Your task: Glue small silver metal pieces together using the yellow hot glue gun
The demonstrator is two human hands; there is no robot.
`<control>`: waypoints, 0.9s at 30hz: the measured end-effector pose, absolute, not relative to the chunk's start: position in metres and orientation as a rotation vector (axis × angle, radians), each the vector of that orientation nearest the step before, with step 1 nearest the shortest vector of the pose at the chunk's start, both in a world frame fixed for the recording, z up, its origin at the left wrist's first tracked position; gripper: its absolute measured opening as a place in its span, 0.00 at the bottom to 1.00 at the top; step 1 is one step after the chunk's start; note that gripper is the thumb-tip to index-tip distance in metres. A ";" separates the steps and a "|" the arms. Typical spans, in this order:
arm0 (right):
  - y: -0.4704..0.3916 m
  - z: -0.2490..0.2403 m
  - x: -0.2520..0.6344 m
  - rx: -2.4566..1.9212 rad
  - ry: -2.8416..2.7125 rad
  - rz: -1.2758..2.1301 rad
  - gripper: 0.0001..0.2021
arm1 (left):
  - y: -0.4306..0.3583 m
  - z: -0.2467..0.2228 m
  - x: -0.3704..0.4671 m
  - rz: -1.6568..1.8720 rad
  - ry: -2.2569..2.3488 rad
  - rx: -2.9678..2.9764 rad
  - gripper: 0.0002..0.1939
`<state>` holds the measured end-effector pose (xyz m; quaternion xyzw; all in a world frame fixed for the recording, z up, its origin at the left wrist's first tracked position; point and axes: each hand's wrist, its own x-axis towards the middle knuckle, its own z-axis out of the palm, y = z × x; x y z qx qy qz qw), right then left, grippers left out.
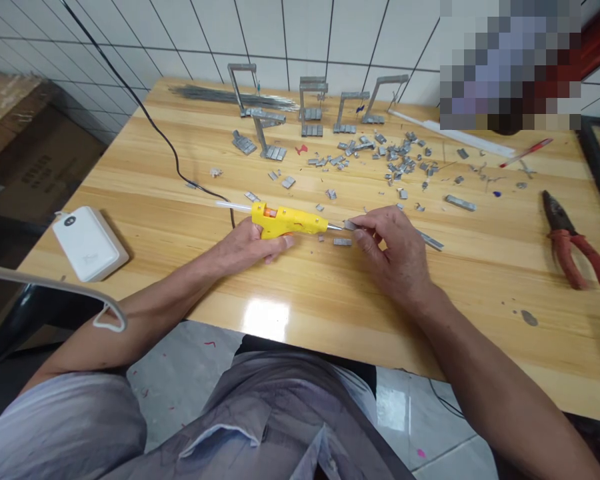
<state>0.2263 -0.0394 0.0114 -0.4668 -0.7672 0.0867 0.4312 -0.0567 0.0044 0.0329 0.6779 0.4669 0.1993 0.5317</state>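
My left hand is wrapped round the handle of a yellow hot glue gun. A clear glue stick pokes out of its back end, and its metal nozzle points right. Between the thumb and fingers of my right hand is a small grey metal piece, its edge at the nozzle tip. Just below the nozzle, a short strip of grey staples lies on the table. A longer grey strip shows partly behind my right hand.
Several small frames built of grey strips stand at the back, near thin metal rods. Grey bits lie scattered before them. Red-handled pliers and a red pen are at right. A white power bank sits at left.
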 end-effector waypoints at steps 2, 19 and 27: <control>-0.040 0.013 0.226 -1.160 -1.909 0.219 0.09 | 0.004 0.034 -0.055 0.482 1.111 1.612 0.13; -0.040 0.012 0.227 -1.124 -1.941 0.235 0.08 | 0.006 0.034 -0.055 0.517 1.061 1.631 0.20; -0.040 0.010 0.226 -1.082 -1.946 0.199 0.09 | 0.006 0.033 -0.055 0.504 1.068 1.628 0.21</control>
